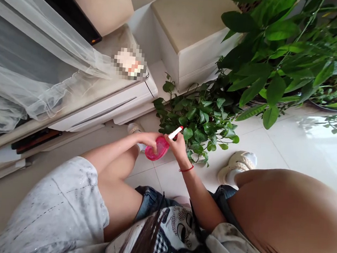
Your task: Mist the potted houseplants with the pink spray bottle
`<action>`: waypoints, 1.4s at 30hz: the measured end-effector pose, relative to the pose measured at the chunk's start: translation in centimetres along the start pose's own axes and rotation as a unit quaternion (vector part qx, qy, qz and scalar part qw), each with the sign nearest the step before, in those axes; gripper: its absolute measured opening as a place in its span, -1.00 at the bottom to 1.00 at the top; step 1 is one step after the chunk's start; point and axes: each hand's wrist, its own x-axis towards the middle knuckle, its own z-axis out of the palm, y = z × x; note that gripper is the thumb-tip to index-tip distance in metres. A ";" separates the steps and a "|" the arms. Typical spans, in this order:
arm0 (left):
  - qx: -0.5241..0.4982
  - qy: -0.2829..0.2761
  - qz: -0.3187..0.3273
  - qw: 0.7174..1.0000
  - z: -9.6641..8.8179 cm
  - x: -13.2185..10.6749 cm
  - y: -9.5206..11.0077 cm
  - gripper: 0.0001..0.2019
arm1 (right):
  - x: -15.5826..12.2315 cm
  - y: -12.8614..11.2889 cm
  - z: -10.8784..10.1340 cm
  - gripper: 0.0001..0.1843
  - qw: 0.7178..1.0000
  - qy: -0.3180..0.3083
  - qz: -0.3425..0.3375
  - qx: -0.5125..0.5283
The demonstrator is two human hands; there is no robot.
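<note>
1. Pen sits in the right hand, gripped between thumb and fingers; red end points away from the body and rightward, past the fingertips.
2. Pen's long axis slants, lower end aimed back toward the dish. Dish is just left of the right fingers; whether pen or right fingertips touch its rim, can't tell.
3. Left hand is nearer the dish: bent digits over and against it, one inside the rim outline. Other fingers hidden, so can't tell if they pinch it.
4. Right hand is the nearer one to the pen; left fingers are off it.
5. Pen looks: slim, straight, white body, red end.
6. Dish looks: bright pink, rounded, see-through-ish; contents unclear.
7. Plant is just beyond the right fingers, green leaves; floor below both hands.
</note>
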 end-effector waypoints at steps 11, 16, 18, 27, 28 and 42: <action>0.044 -0.024 -0.029 0.998 -1.4 0.1 1.6 -0.40 | 0.6 0.2 0.2 -0.52 0.999 0.028 0.029 0.035; 0.045 -0.012 -0.037 0.998 -1.1 0.3 1.9 -0.42 | 0.6 0.3 -0.1 -0.52 0.998 0.033 0.021 0.050; 0.036 -0.015 -0.033 0.999 -1.1 0.4 1.9 -0.41 | 0.5 0.3 -0.2 -0.53 0.998 0.034 0.026 0.052; 0.060 -0.008 -0.034 0.998 -1.1 0.5 2.3 -0.41 | 0.9 0.2 -0.2 -0.53 0.999 0.036 0.015 0.015; 0.057 -0.013 -0.036 0.998 -1.1 0.4 2.5 -0.42 | 0.8 0.1 -0.1 -0.53 0.999 0.032 0.023 0.018; 0.079 -0.026 -0.015 0.996 -1.6 1.2 2.9 -0.57 | 1.8 -0.2 -0.3 -0.61 0.999 0.035 0.003 0.030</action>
